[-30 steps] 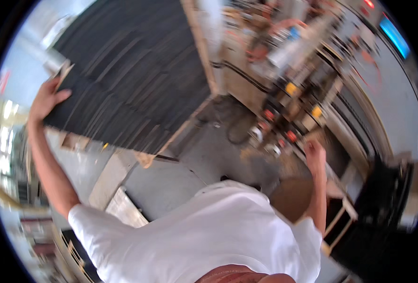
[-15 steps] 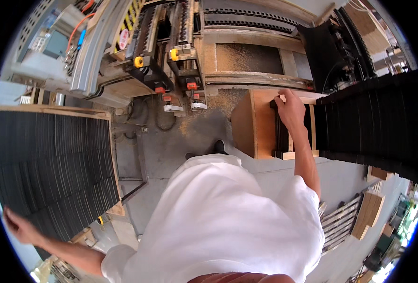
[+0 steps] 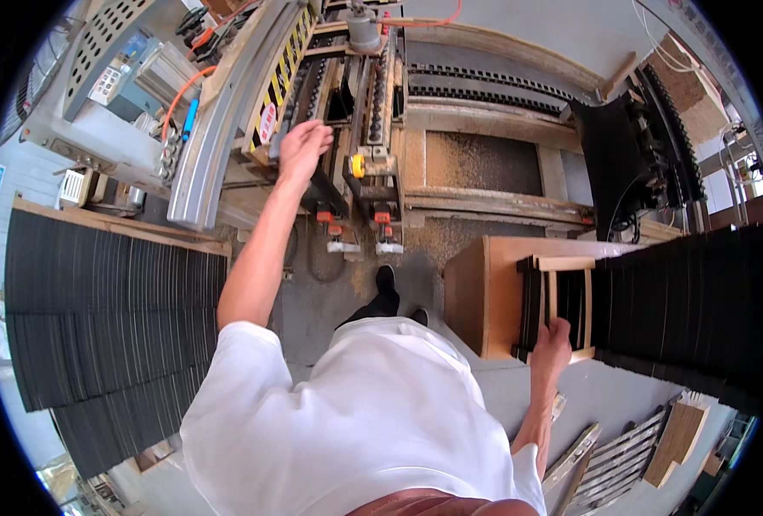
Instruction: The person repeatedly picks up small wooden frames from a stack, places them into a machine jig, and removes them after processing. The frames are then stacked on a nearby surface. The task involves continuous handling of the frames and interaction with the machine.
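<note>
My right hand [image 3: 551, 347] is closed round the near end of a narrow wooden strip [image 3: 553, 296] at the wooden box on the right. Beside that strip stand several black-faced strips [image 3: 530, 301], with pale wooden crosspieces at their ends. My left hand [image 3: 302, 150] reaches over the machine [image 3: 374, 103], fingers loosely extended and nothing visible in them. Its forearm covers part of the machine, so I cannot tell whether the hand touches anything. A yellow knob [image 3: 358, 166] sits just right of that hand.
A tall stack of black strips [image 3: 115, 301] fills the left side, and another black stack [image 3: 683, 305] stands at right. The brown wooden box [image 3: 466, 297] is close to my feet. Sawdust [image 3: 429, 258] lies on the floor by the machine. A slatted rack [image 3: 614, 464] is behind right.
My left hand has swung from the far left over the left stack up to the machine. My right hand has moved from the strips' far end to their near end. My view has shifted.
</note>
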